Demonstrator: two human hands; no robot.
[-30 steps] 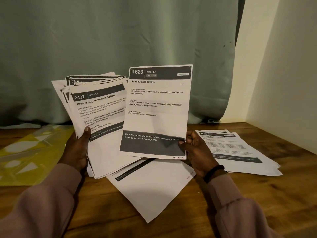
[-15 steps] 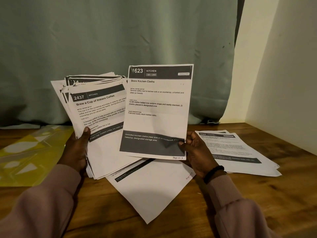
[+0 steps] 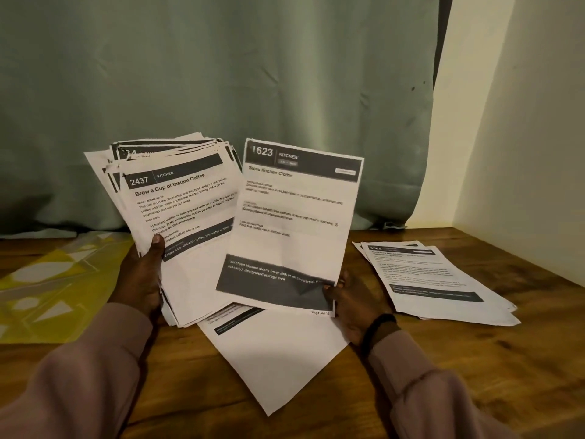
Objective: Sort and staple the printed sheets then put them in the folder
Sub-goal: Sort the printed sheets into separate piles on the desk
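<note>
Since a second ago, your single sheet (image 3: 294, 223) has tilted clockwise and drifted slightly right; its print is blurred, so it looks to be in motion. Your fanned stack (image 3: 177, 210) has barely shifted.

Left hand (image 3: 142, 277): grip closed on the stack, thumb on the front page headed "2437, Brew a Cup of Instant Coffee", bottom edge down near the tabletop (image 3: 474, 359).

Right hand (image 3: 354, 299): grip pinching the lower right corner of the single sheet, headed "1623, Store Kitchen Cloths", with "Page No 6" handwritten at the foot. Sheet held upright, clear of the tabletop.

On the tabletop: a loose sheet (image 3: 281, 359) lying askew between your forearms, partly under the held pages; a small pile (image 3: 437, 280) of printed pages to the right, near the wall. A yellow patterned folder (image 3: 47, 286) lies flat at far left, just beside your left hand. No stapler in view.

Step in hand, as judged: sorting. You are reading the page mark to decide where this sheet belongs. Stapling and filing are not yet begun.

Next move calls for: laying this sheet square on the matching pile, corners aligned, without dragging the loose sheet beneath. Risk: a one-corner pinch lets the page flop or crease.
</note>
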